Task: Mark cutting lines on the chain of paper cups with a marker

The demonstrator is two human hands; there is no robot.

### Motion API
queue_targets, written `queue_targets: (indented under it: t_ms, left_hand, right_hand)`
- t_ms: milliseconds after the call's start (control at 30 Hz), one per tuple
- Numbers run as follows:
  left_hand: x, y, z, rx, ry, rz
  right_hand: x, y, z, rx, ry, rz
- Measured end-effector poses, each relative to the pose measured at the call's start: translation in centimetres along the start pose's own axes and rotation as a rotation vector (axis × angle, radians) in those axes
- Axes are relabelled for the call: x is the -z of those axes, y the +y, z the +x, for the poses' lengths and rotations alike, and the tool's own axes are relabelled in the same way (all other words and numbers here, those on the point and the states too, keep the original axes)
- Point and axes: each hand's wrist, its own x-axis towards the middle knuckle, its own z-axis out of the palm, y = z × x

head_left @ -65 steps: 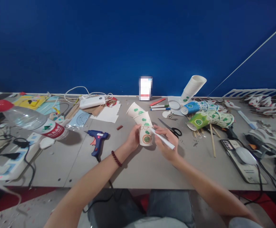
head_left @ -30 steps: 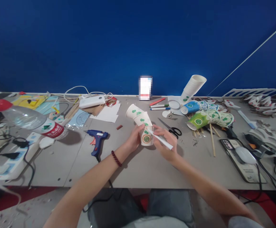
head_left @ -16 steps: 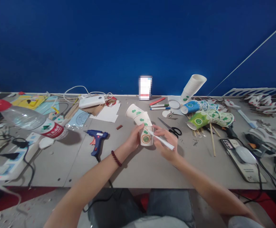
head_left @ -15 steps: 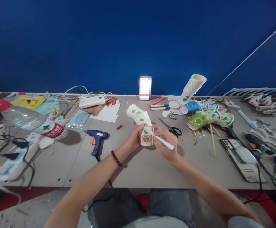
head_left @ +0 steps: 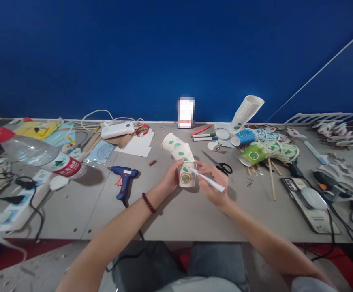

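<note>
A curved row of joined paper cups [head_left: 182,152], white with green print, lies on the table in front of me. On the nearest cup an orange ring surrounds a green round mark. My left hand [head_left: 173,177] grips this near cup from its left side, fingers partly hidden behind it. My right hand [head_left: 214,180] holds a white marker pen [head_left: 209,181] with a reddish-brown end, its tip at the right part of the near cup's side. Whether the tip touches the paper I cannot tell.
A blue glue gun [head_left: 124,178] lies left, beyond it a plastic bottle [head_left: 47,158] and a power strip [head_left: 21,207]. Black-handled scissors [head_left: 221,165], several markers [head_left: 205,138], coloured cup chains [head_left: 255,154], a leaning cup stack [head_left: 247,111] and a phone [head_left: 307,211] lie right.
The marker's tail and my right hand have shifted slightly right, and the tip sits a little lower on the cup. My left hand and the cups stay nearly still.
</note>
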Motion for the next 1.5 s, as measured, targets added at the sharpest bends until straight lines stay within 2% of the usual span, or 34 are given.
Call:
queue_targets:
  t_ms: [233, 867, 1100, 1500]
  left_hand:
    - [0.11, -0.05, 0.11, 0.017, -0.013, 0.023]
    - [0.28, -0.18, 0.30, 0.018, 0.046, 0.058]
    - [0.43, -0.37, 0.42, 0.021, 0.005, 0.049]
    - [0.46, -0.40, 0.50, 0.021, 0.023, 0.046]
  right_hand:
    - [-0.01, 0.16, -0.08, -0.009, 0.016, -0.009]
    - [-0.03, 0.25, -0.07, -0.036, 0.054, 0.004]
    - [-0.06, 0.42, -0.08, -0.068, 0.071, -0.027]
    - [-0.18, 0.48, -0.09, -0.042, 0.079, -0.045]
